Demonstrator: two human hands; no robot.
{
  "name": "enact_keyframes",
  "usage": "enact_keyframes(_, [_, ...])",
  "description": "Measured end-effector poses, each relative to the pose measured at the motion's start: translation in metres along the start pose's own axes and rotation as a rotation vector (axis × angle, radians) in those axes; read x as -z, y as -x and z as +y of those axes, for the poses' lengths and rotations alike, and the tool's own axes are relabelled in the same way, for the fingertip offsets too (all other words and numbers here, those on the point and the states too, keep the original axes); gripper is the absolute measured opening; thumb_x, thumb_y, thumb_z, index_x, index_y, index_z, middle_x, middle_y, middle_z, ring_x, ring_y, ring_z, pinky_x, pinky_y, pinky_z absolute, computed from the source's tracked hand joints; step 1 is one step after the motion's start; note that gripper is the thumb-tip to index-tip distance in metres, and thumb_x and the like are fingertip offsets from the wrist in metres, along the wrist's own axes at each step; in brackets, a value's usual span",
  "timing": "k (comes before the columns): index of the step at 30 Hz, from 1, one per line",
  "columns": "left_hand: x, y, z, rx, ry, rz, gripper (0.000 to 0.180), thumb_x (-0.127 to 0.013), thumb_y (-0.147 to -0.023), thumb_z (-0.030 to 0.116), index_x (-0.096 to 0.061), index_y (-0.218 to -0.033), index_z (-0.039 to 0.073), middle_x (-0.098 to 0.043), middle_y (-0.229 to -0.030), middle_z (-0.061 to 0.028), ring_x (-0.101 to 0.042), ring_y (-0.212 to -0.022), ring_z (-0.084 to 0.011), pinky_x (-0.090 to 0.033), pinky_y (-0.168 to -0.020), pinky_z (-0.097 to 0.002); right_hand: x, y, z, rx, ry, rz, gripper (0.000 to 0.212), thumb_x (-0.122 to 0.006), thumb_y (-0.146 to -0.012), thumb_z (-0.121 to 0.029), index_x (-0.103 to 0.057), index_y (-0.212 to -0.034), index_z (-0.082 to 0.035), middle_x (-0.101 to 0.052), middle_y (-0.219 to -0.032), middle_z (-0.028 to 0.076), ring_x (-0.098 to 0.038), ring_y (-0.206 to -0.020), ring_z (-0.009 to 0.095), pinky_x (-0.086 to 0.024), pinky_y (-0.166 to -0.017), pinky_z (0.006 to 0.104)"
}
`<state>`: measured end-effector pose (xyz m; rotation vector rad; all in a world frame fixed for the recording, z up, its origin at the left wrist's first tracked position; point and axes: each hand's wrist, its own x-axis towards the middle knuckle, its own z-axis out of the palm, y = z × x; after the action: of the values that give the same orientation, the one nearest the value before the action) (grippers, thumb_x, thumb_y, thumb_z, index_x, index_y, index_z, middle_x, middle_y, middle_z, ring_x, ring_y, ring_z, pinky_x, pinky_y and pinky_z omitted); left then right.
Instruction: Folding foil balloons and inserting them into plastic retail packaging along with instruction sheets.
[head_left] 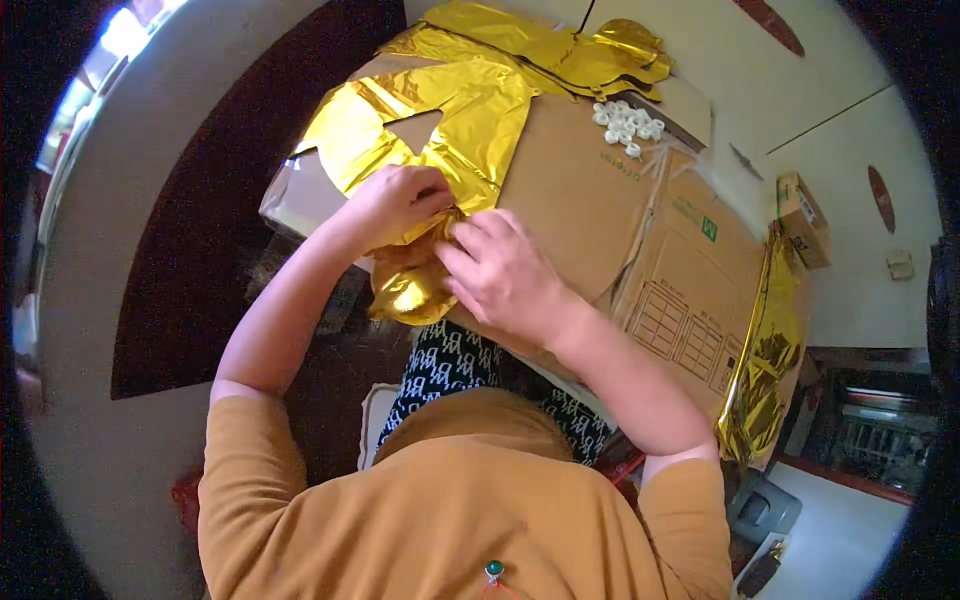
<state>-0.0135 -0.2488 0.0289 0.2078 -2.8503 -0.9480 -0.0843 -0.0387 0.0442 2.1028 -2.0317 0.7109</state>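
A flat, uninflated gold foil balloon (485, 125) with an angular opening in its middle lies over the near left part of a cardboard surface. Its near end is bunched and hangs past the cardboard's edge toward my lap. My left hand (398, 205) is closed, its bent fingers pinching the gathered foil. Right beside it, my right hand (505, 268) curls over the same crumpled part, thumb and fingers closed on the foil. The fingertips of both hands are partly hidden, so anything small between them cannot be made out.
The cardboard (575, 175) spreads out before me. Several small white ring-like pieces (626, 124) are heaped at its far side. More flat gold foil (540, 40) is stacked at the back, and another gold foil strip (762, 365) drapes over the right edge. A small carton (803, 222) stands far right.
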Motion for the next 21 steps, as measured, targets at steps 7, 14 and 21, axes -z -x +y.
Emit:
enact_keyframes(7, [0.017,-0.037,-0.035,0.264,0.283,-0.004,0.028,-0.07,-0.09,0.027,-0.072,-0.096,0.001,-0.071,-0.084,-0.0056,-0.063,-0.076,-0.012,-0.052,-0.071,-0.0296,-0.015,0.031,-0.012,-0.088,-0.089,-0.005,0.036,-0.074,-0.078,-0.029,-0.067,-0.103,-0.003,-0.062,-0.108,0.016,-0.058,-0.105,0.034,-0.043,-0.099,0.0442])
enact_keyframes(14, [0.041,-0.062,-0.072,0.32,0.557,0.164,0.038,-0.068,-0.094,0.03,-0.068,-0.115,-0.001,-0.071,-0.098,-0.0057,-0.064,-0.083,-0.0117,-0.052,-0.079,-0.0265,-0.026,-0.016,0.031,-0.286,0.112,0.094,0.033,-0.074,-0.079,-0.028,-0.069,-0.1,-0.002,-0.063,-0.109,0.016,-0.056,-0.104,0.033,-0.042,-0.095,0.0436])
enact_keyframes(21, [0.114,-0.081,-0.187,0.535,1.491,0.373,0.024,-0.058,-0.099,0.022,-0.069,-0.105,0.002,-0.072,-0.098,-0.0081,-0.07,-0.085,-0.0188,-0.059,-0.079,-0.0332,-0.034,-0.022,0.05,-0.398,0.238,-0.106,0.077,-0.072,-0.078,-0.052,-0.054,-0.132,0.0,-0.054,-0.133,0.022,-0.047,-0.126,0.039,-0.026,-0.114,0.0551])
